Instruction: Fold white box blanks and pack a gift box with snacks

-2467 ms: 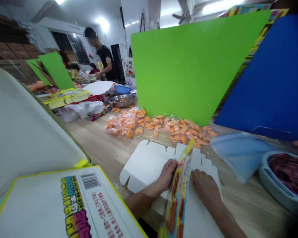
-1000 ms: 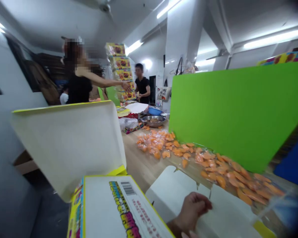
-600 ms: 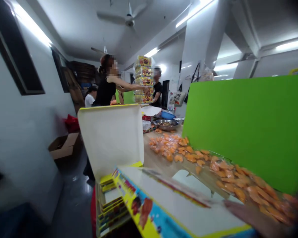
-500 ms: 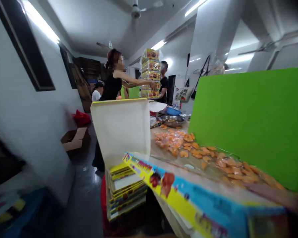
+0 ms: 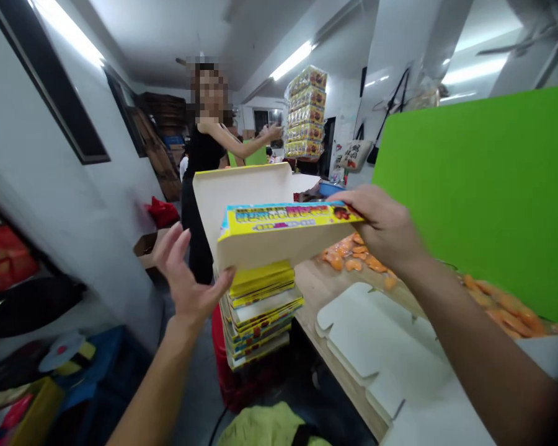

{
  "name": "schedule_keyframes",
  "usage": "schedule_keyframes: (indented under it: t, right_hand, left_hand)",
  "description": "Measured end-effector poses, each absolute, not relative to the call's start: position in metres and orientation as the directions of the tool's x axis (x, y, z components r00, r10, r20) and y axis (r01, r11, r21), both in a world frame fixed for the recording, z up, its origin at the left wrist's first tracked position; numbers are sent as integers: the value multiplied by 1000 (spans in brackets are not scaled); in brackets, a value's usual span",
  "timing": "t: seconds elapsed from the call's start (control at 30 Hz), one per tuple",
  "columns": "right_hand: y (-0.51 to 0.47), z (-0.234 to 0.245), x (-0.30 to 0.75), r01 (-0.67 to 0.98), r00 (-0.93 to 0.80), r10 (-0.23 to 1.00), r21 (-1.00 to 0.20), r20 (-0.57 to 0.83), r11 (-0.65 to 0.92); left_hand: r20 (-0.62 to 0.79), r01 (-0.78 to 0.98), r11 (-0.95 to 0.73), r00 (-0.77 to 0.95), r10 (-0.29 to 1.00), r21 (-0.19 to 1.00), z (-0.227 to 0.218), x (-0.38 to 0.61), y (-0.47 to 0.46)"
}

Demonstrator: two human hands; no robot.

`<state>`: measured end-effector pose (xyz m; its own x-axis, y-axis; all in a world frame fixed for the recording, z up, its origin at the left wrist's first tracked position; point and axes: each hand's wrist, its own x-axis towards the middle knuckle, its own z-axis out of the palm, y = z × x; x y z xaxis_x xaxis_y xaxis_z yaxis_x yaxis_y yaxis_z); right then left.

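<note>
A printed cardboard box (image 5: 283, 218), yellow and blue outside and pale inside, hangs tilted above the stack. My right hand (image 5: 384, 223) grips its right end, thumb and fingers closed over the edge. Beside its left end, my left hand (image 5: 186, 282) is open with the fingers spread. The left thumb tip is by the box's lower corner; whether it touches I cannot tell. Below is a stack of similar yellow-edged cardboard boxes (image 5: 265, 310) on a red support (image 5: 227, 378). A raised pale lid (image 5: 242, 183) stands behind the held box.
Flat white die-cut cardboard (image 5: 367, 334) lies on the table at right. Orange wrapped pieces (image 5: 344, 253) lie beyond it, before a green panel (image 5: 483, 210). A co-worker (image 5: 199, 155) reaches toward a tall wrapped pack (image 5: 305, 114). Blue crates (image 5: 102, 365) stand at lower left.
The box has moved from the lower right to the middle, over the stack. Both my hands now show clearly. The wrapped pack appears farther right, and the co-worker has turned.
</note>
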<state>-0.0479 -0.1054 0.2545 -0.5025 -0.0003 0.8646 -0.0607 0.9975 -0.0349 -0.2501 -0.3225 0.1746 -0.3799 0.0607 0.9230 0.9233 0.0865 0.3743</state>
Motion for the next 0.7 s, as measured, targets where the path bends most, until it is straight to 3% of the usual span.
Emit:
schedule_keyframes:
  t: [0.1, 0.33, 0.5, 0.7]
  right_hand:
    - [-100, 260, -67, -93, -484, 13, -67, 875, 993]
    - [-88, 233, -90, -119, -426, 200, -274, 882, 954]
    - [-71, 174, -87, -39, -544, 393, -490, 742, 871]
    - [-65, 123, -80, 58, -676, 449, -565, 585, 823]
  left_hand:
    - [939, 942, 144, -321, 123, 303, 164, -260, -299]
    - [910, 885, 225, -414, -23, 408, 137, -268, -275]
    - [896, 850, 336, -443, 36, 406, 145, -268, -273]
    - [870, 839, 352, -479, 115, 415, 143, -284, -275]
